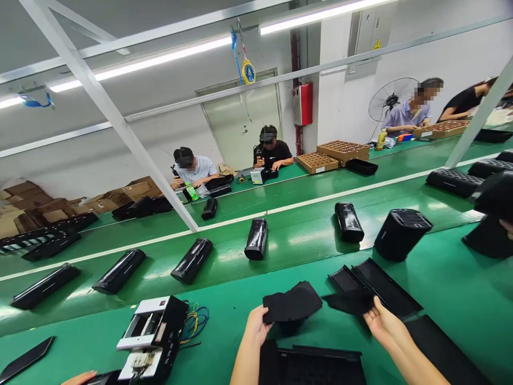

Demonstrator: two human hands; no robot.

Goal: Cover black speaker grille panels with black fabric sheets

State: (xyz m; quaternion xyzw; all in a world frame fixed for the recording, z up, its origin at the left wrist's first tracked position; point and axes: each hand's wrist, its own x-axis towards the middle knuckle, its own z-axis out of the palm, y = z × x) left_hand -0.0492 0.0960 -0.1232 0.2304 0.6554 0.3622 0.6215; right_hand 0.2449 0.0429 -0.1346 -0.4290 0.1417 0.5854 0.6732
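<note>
Head view: left hand (257,324), six o'clock, right hand (380,323), four-thirty, both pinched tight on black sheets (294,303); edge-only grip could cause slip.

a yellow warning triangle (377,44) is on the wall cabinet (364,33); other lettering is too small to read.

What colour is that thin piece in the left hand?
The thin piece is black; it shows best in the head view.
</note>
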